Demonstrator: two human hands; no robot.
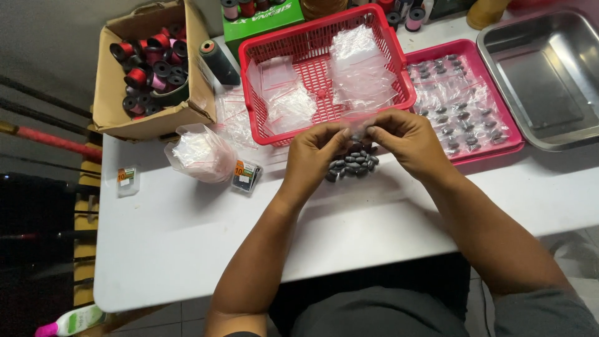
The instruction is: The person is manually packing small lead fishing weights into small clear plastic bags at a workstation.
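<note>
From my remote view, the left hand and the right hand meet above the white table, just in front of the red basket. Both hands are pinched shut on a small clear plastic bag, which is stretched between the two sets of fingertips: the left thumb and forefinger grip its left end, the right thumb and forefinger its right end. The bag sits at the very tips of the fingers, not in either palm. Its long axis runs left to right, roughly parallel to the near table edge; which way its mouth faces I cannot tell, as the film is clear and partly hidden by the fingers. Directly below the hands lies a pile of dark oval weights on the table, partly covered by the left hand. The basket holds more clear bags. To the right, a pink tray carries bagged weights, just beside a steel tray. At far left stands a cardboard box of thread spools.
</note>
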